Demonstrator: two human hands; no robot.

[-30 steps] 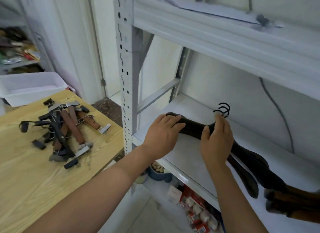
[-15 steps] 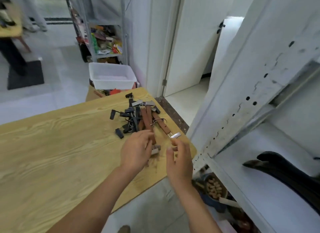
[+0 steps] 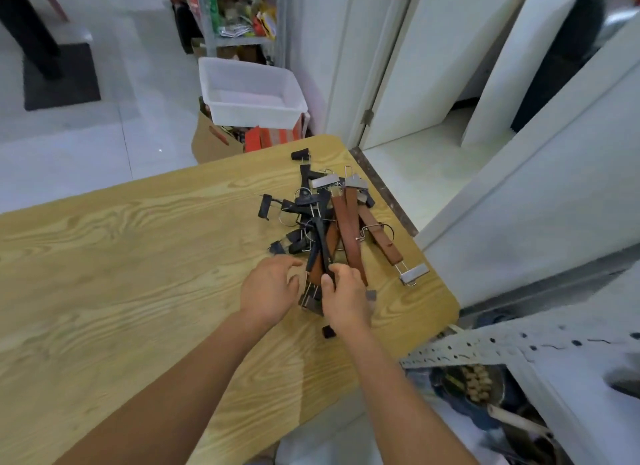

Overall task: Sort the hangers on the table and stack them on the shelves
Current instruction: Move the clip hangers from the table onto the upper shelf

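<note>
Head view, looking down. Wood-grain table fills left and centre of frame. Pile of hangers lies tangled at centre right, near the table's far right corner: brown hangers with metal clips, mixed with black ones and loose wire hooks. One brown piece with a metal clip sticks out toward the right edge of the table. Right hand at the near end of the pile, gripping a black hanger: thumb laid along the bar's left side, fingers curled over it on the right and also covering the near ends of the brown ones. Left hand just left of the right hand, fingers relaxed and slightly spread, holding nothing; fingertips just beside the pile, contact cannot be told. Both forearms enter from the bottom of frame. Perforated metal post and white shelf at lower right, beside the table. White plastic tub beyond the table's far edge, upper centre; cluttered rack behind it. Dark mat on the floor, upper left.
</note>
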